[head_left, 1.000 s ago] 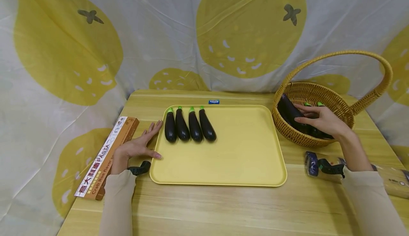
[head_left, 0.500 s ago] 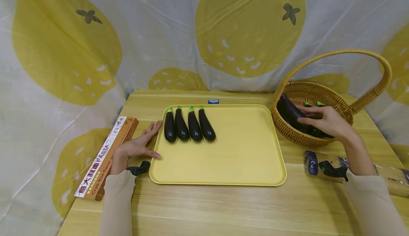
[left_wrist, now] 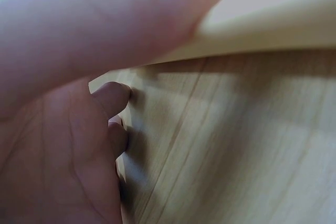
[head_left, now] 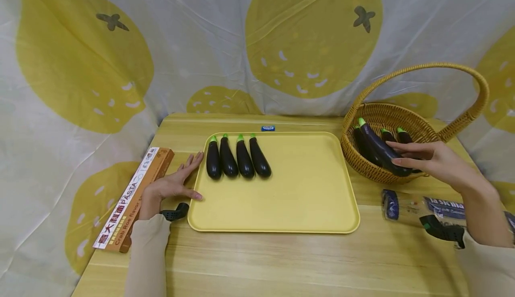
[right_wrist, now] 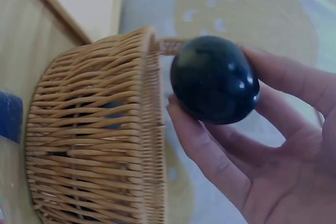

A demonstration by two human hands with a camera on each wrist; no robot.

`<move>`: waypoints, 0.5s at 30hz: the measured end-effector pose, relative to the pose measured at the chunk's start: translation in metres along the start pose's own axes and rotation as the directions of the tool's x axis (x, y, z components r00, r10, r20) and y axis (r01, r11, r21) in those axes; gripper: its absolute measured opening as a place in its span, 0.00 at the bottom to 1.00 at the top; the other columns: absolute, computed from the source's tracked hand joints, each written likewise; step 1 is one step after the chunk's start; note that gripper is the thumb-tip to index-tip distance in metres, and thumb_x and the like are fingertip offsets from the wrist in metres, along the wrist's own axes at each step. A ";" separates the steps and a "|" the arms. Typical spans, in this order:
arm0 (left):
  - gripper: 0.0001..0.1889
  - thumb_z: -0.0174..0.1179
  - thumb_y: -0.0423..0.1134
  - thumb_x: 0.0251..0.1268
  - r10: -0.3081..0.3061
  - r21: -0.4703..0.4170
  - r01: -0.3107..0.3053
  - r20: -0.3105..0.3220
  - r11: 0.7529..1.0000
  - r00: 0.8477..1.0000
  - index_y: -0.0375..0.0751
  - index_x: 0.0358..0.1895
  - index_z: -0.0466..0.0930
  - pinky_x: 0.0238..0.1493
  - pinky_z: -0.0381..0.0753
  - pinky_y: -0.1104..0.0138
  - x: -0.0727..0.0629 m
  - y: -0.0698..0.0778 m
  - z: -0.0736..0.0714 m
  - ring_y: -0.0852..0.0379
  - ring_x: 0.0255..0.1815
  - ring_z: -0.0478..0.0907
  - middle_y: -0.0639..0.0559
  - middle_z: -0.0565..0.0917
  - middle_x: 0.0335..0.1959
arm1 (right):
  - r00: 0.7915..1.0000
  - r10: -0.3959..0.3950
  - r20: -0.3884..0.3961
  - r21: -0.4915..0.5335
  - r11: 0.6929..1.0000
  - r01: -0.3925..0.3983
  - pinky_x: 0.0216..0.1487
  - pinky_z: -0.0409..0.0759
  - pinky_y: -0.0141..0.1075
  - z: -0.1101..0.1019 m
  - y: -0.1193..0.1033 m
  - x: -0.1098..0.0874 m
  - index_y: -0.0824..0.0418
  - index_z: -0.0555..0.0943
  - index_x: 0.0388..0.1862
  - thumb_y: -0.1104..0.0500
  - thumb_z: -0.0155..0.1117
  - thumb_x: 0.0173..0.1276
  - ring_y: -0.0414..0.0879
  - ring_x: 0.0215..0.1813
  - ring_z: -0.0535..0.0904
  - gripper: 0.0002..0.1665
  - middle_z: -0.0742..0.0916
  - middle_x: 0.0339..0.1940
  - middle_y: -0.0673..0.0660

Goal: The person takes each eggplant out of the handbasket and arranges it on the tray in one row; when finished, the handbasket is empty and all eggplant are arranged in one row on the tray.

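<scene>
At the woven basket [head_left: 358, 167] on the right, my right hand [head_left: 450, 163] pinches a dark purple eggplant [head_left: 381, 147] near its rounded lower end, green stem toward the back. The right wrist view shows the eggplant's glossy end [right_wrist: 212, 80] between thumb and fingers, by the basket rim [right_wrist: 149, 77]. Other eggplants [head_left: 403, 137] lie lower in the basket, partly covered. My left hand [head_left: 173, 183] rests at the yellow tray's [head_left: 306, 189] left edge, fingers extended, thumb on the rim. Several eggplants [head_left: 244, 158] lie side by side on the tray's left part, stems toward the back.
The basket's tall handle [head_left: 426, 65] arches above its opening. A plastic-wrapped pasta pack [head_left: 410, 205] lies in front of the basket, under the right forearm. Left of the tray is an orange pasta box [head_left: 134, 198]. A small blue packet [head_left: 268, 128] sits behind the tray.
My right hand has shifted right and toward me, lifting the eggplant so its green stem now shows above the others. More of the remaining eggplants is visible. My left hand stays put.
</scene>
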State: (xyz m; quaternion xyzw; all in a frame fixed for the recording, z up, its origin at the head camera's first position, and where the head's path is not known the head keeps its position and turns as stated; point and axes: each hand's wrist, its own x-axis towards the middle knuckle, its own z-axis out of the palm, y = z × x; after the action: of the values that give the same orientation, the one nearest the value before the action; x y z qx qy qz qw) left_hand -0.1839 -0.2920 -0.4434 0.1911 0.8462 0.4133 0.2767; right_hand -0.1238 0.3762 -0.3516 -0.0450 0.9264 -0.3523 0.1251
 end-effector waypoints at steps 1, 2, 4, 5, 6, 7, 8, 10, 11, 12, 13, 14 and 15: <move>0.69 0.79 0.42 0.55 -0.002 0.003 0.002 -0.001 1.000 1.000 0.48 0.86 0.28 0.74 0.18 0.27 0.000 0.000 0.000 0.28 0.81 0.12 0.35 0.19 0.83 | 1.000 0.009 0.015 -0.008 1.000 -0.009 0.59 0.84 0.38 -0.001 -0.001 -0.003 0.49 0.71 0.79 0.46 0.62 0.78 0.54 0.81 0.66 0.33 0.73 0.78 0.47; 0.69 0.79 0.42 0.55 -0.003 0.007 0.003 -0.002 1.000 1.000 0.48 0.86 0.28 0.75 0.19 0.28 0.000 0.000 0.000 0.28 0.81 0.12 0.35 0.19 0.83 | 1.000 0.015 0.025 -0.017 1.000 -0.015 0.62 0.84 0.45 -0.001 -0.001 -0.006 0.48 0.71 0.79 0.45 0.62 0.78 0.55 0.82 0.64 0.33 0.74 0.76 0.40; 0.69 0.79 0.43 0.55 -0.003 0.012 0.003 -0.003 1.000 1.000 0.48 0.86 0.28 0.75 0.19 0.28 0.000 -0.001 0.000 0.29 0.81 0.13 0.35 0.19 0.83 | 0.999 0.007 0.034 -0.026 1.000 -0.006 0.62 0.82 0.58 0.000 -0.002 -0.012 0.49 0.72 0.78 0.47 0.62 0.78 0.54 0.78 0.70 0.32 0.76 0.69 0.30; 0.69 0.79 0.43 0.55 0.001 0.010 -0.001 -0.002 1.000 1.000 0.48 0.86 0.28 0.75 0.19 0.28 0.001 -0.001 0.000 0.28 0.81 0.13 0.34 0.19 0.83 | 0.999 -0.003 0.032 -0.026 1.000 0.004 0.60 0.82 0.60 0.001 -0.003 -0.014 0.50 0.73 0.78 0.48 0.63 0.78 0.45 0.74 0.74 0.32 0.77 0.64 0.26; 0.69 0.79 0.43 0.55 0.003 0.010 -0.003 -0.004 1.000 1.000 0.47 0.86 0.28 0.75 0.19 0.28 0.001 -0.001 0.000 0.29 0.81 0.13 0.34 0.19 0.83 | 0.999 -0.015 0.036 -0.024 1.000 0.016 0.58 0.85 0.53 0.002 -0.003 -0.016 0.50 0.74 0.77 0.49 0.64 0.77 0.35 0.70 0.76 0.31 0.76 0.60 0.21; 0.69 0.79 0.42 0.55 0.007 0.008 -0.007 -0.004 1.000 1.000 0.47 0.86 0.28 0.75 0.19 0.28 0.001 -0.001 0.000 0.29 0.81 0.13 0.34 0.19 0.83 | 0.999 -0.025 0.037 -0.021 0.999 0.025 0.54 0.87 0.45 0.003 -0.005 -0.017 0.50 0.75 0.76 0.50 0.65 0.77 0.26 0.65 0.75 0.30 0.76 0.60 0.20; 0.68 0.79 0.43 0.55 0.007 0.009 -0.007 -0.006 1.000 1.000 0.47 0.86 0.28 0.75 0.19 0.28 0.001 -0.002 0.000 0.29 0.81 0.13 0.34 0.19 0.83 | 0.998 -0.040 0.040 -0.011 0.999 0.041 0.51 0.87 0.38 0.005 -0.007 -0.018 0.49 0.76 0.75 0.51 0.65 0.77 0.19 0.61 0.73 0.30 0.77 0.60 0.21; 0.68 0.79 0.43 0.55 0.007 0.007 -0.007 -0.005 1.000 1.000 0.47 0.86 0.28 0.75 0.19 0.28 0.000 -0.001 0.000 0.28 0.81 0.13 0.34 0.19 0.83 | 0.996 -0.068 0.063 0.030 0.997 0.066 0.47 0.84 0.28 0.009 -0.014 -0.017 0.50 0.76 0.75 0.52 0.65 0.77 0.13 0.58 0.71 0.29 0.79 0.62 0.24; 0.68 0.79 0.43 0.55 0.007 0.008 -0.007 -0.004 1.000 1.000 0.47 0.86 0.29 0.75 0.19 0.28 0.000 -0.002 0.000 0.28 0.81 0.13 0.34 0.19 0.83 | 0.993 -0.086 0.076 0.054 0.995 0.082 0.47 0.82 0.26 0.013 -0.018 -0.016 0.50 0.76 0.75 0.53 0.65 0.77 0.14 0.58 0.72 0.29 0.80 0.63 0.25; 0.68 0.79 0.43 0.56 0.003 0.010 -0.003 -0.005 1.000 1.000 0.48 0.86 0.29 0.75 0.19 0.28 0.000 -0.002 0.000 0.28 0.81 0.13 0.34 0.19 0.83 | 0.990 -0.102 0.093 0.082 0.992 0.094 0.48 0.82 0.26 0.016 -0.023 -0.014 0.50 0.76 0.75 0.53 0.64 0.77 0.16 0.59 0.74 0.28 0.80 0.64 0.27; 0.68 0.79 0.43 0.56 0.003 0.012 -0.003 -0.002 1.000 1.000 0.48 0.86 0.28 0.74 0.19 0.27 0.000 -0.002 0.000 0.27 0.81 0.13 0.34 0.19 0.83 | 0.988 -0.119 0.103 0.106 0.988 0.108 0.48 0.83 0.27 0.020 -0.029 -0.012 0.51 0.76 0.75 0.53 0.64 0.77 0.18 0.59 0.76 0.28 0.82 0.65 0.29; 0.68 0.79 0.43 0.56 0.000 0.013 0.000 -0.001 1.000 1.000 0.48 0.86 0.28 0.74 0.20 0.27 0.000 -0.001 0.001 0.26 0.80 0.13 0.34 0.19 0.83 | 0.985 -0.127 0.116 0.138 0.984 0.110 0.49 0.84 0.28 0.024 -0.034 -0.009 0.51 0.76 0.75 0.53 0.64 0.78 0.20 0.59 0.77 0.28 0.82 0.66 0.32; 0.68 0.79 0.43 0.56 0.003 0.013 -0.003 0.001 1.000 1.000 0.47 0.86 0.28 0.74 0.20 0.26 0.001 -0.001 0.000 0.25 0.80 0.13 0.33 0.19 0.83 | 0.983 -0.132 0.126 0.163 0.980 0.110 0.49 0.84 0.28 0.029 -0.039 -0.006 0.52 0.76 0.75 0.53 0.64 0.78 0.22 0.59 0.79 0.28 0.83 0.66 0.35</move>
State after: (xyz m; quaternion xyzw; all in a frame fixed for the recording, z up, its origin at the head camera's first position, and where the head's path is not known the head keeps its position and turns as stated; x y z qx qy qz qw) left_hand -0.1841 -0.2919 -0.4444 0.1943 0.8485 0.4079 0.2755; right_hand -0.1109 0.3290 -0.3453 -0.1154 0.8809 -0.4264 0.1697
